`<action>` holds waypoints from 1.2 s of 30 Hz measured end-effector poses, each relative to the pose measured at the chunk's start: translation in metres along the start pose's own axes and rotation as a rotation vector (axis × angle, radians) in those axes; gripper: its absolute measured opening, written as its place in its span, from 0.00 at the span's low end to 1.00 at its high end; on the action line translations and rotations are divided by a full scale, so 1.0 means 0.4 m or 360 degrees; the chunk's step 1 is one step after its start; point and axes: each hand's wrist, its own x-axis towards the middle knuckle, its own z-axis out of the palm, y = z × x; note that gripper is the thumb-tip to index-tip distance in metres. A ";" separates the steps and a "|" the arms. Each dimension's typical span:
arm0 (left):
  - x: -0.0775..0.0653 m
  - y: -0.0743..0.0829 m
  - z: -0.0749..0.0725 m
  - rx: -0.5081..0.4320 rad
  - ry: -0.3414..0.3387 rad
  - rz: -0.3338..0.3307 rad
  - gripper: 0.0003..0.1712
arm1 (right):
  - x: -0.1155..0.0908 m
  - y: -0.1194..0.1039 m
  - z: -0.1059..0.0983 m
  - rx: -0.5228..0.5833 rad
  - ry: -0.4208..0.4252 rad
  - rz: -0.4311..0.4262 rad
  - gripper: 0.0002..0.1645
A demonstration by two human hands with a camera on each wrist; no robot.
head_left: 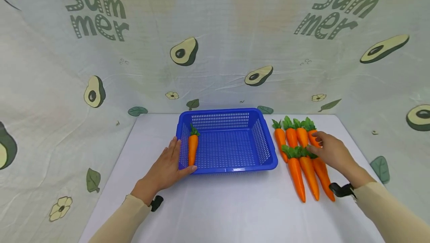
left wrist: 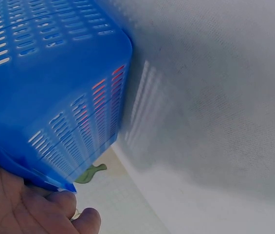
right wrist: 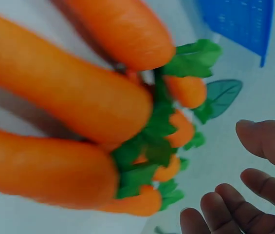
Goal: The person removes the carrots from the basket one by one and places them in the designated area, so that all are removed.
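Observation:
One orange carrot (head_left: pixel 193 149) with a green leafy top lies along the left side inside the blue plastic basket (head_left: pixel 231 169). My left hand (head_left: pixel 167 166) rests at the basket's front left corner, fingers fairly straight along the left rim and thumb across the front rim. In the left wrist view its palm (left wrist: pixel 10 204) lies against the rim from outside. My right hand (head_left: pixel 334 152) hovers over the right end of the carrots, fingers spread and loosely bent. Nothing is between its fingers in the right wrist view, where the hand (right wrist: pixel 259 195) is beside the leafy tops (right wrist: pixel 147 156).
Right of the basket, several carrots lie in two rows: a back row (head_left: pixel 291 137) and a front row (head_left: pixel 297 179) of three. They rest on a white table (head_left: pixel 218 209). A cloth (head_left: pixel 215 19) printed with avocados and leaves hangs behind and at the sides.

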 end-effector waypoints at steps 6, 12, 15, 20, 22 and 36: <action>-0.004 -0.002 -0.003 0.0013 0.0025 0.0004 0.70 | 0.060 -0.115 -0.032 -0.0011 0.0093 -0.0166 0.38; -0.006 -0.004 -0.012 0.0058 0.0049 0.0018 0.70 | 0.126 -0.274 -0.051 0.0019 0.0063 -0.0369 0.32; -0.005 -0.008 -0.015 0.0103 0.0042 0.0013 0.70 | 0.160 -0.361 -0.034 -0.0020 0.0041 -0.0509 0.30; -0.003 -0.010 -0.018 0.0144 0.0030 0.0009 0.69 | 0.204 -0.499 0.024 -0.0092 -0.0005 -0.0806 0.28; -0.003 -0.008 -0.018 0.0139 0.0028 0.0006 0.69 | 0.218 -0.550 0.052 -0.0116 -0.0047 -0.0889 0.28; 0.000 0.000 -0.013 0.0176 -0.0015 0.0009 0.69 | 0.287 -0.767 0.248 -0.0422 -0.0153 -0.1423 0.32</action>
